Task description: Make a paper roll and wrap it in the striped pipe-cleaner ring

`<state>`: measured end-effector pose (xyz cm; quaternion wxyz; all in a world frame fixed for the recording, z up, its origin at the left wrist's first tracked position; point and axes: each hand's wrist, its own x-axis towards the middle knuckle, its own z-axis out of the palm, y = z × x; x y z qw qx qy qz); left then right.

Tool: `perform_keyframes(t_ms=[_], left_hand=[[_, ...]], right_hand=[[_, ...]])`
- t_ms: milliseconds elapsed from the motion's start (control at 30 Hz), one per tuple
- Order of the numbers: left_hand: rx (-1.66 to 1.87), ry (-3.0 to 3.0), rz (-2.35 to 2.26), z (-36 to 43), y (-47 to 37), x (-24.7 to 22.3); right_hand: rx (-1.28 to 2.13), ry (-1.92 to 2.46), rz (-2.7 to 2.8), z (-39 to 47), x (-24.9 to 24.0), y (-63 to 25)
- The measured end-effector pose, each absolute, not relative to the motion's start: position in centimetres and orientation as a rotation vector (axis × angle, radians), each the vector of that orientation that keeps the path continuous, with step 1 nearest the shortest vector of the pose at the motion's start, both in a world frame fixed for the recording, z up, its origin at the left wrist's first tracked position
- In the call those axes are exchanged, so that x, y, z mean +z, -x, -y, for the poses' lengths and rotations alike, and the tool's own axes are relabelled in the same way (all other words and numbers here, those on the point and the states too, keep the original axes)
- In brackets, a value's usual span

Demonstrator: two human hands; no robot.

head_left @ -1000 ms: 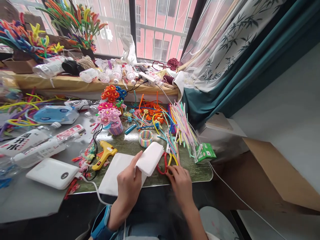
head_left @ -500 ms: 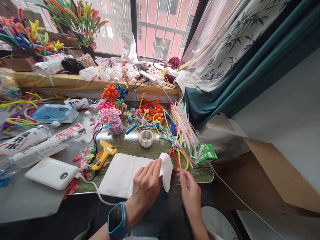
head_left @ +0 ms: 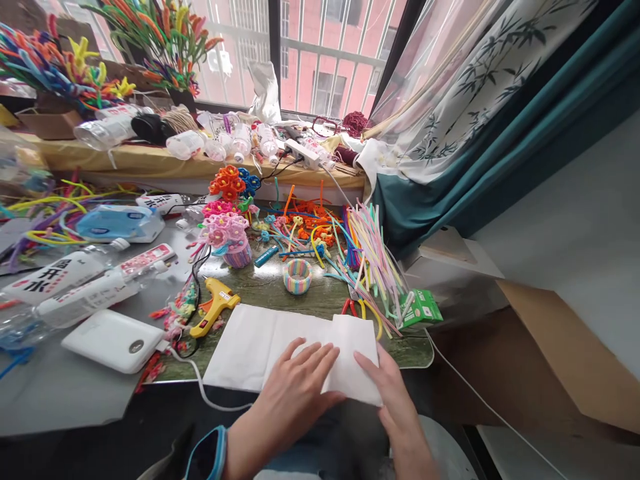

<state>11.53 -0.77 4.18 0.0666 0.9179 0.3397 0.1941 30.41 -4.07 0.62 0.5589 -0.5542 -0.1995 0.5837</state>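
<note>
A white paper towel (head_left: 245,347) lies along the front edge of the green tabletop, with its right end folded over on itself. Across the middle of it my left hand (head_left: 303,377) rests flat, fingers stretched out, a blue-strapped watch (head_left: 207,457) on the wrist. At the right edge my right hand (head_left: 395,390) grips the folded end, thumb on top and the other fingers behind or beneath. Just beyond the towel are red-and-yellow-handled scissors (head_left: 367,313), partly covered, and a striped pastel ring-shaped basket (head_left: 297,277).
A yellow glue gun (head_left: 215,307) lies left of the towel, near a white power bank (head_left: 115,340) with a cable. Pastel pipe cleaners (head_left: 373,247) and a green box (head_left: 423,308) are at the right. Pipe-cleaner flowers (head_left: 225,227) stand behind; plastic bottles (head_left: 100,290) lie left.
The towel's right end, raised and curled before, now lies flatter and extends further right. My right hand has moved from beside the scissors onto its edge. My left hand has flattened out.
</note>
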Motion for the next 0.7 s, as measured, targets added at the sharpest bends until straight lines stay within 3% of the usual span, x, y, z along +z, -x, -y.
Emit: perform_keyframes(t_ms=[200, 367, 533, 700], left_hand=[[0.430, -2.792, -1.629, -0.4, -4.9, -0.3], [0.341, -2.714, -1.786, -1.0, -3.1, -3.6], [0.422, -2.653, -1.839, -1.2, -4.0, -3.1], [0.489, -2.522, -2.154, -2.2, -2.3, -0.1]], right_hand=[[1.029, 1.723, 0.839, 3.8, -0.6, -33.6], [0.782, 1.918, 1.016, 1.7, -0.6, -35.3], [0.483, 2.012, 1.145, 0.8, -0.2, -34.6], [-0.131, 1.791, 1.527, 1.8, -0.2, -31.3]])
